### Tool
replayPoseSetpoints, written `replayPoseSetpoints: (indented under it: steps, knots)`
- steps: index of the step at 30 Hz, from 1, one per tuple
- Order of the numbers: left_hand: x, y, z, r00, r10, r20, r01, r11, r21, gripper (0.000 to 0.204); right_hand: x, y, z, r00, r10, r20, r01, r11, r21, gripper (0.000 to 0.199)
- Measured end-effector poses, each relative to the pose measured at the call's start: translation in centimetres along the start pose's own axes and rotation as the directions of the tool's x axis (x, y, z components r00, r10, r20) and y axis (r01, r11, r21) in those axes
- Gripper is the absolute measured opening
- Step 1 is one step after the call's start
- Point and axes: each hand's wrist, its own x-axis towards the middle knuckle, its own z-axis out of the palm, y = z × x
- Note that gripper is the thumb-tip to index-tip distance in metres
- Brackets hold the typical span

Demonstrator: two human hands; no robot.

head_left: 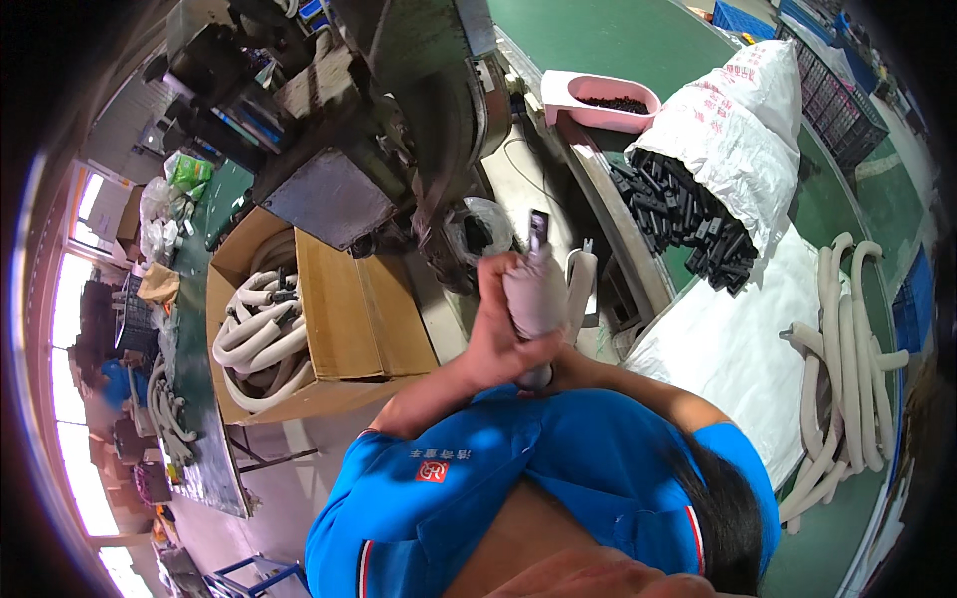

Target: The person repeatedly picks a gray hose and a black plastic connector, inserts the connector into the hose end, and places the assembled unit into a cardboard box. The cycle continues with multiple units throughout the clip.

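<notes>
Below the dark press machine (399, 110), the left hand (498, 339) has its grip closed around a pale foam tube (536, 289). Tube axis runs upright, black end piece (538, 231) uppermost. Right hand mostly hidden behind the tube; its grip cannot be told.

Single head view, fisheye, looking steeply down, close over workbench (638, 40)
</notes>
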Motion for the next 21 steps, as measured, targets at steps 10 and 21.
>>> replayPoseSetpoints:
  steps: [10,21]
  knots:
    - [0.0,1.0,0.0,0.991,0.035,0.129,-0.028,0.998,-0.051,0.068,1.5,-12.0,-2.6,0.769,-0.604,-0.211,0.273,0.608,-0.745,0.065]
    - [0.9,0.6,0.3,0.96,0.053,0.276,-0.07,0.996,0.053,0.068,2.9,-10.7,-2.5,0.526,-0.812,-0.252,0.26,0.436,-0.862,0.032]
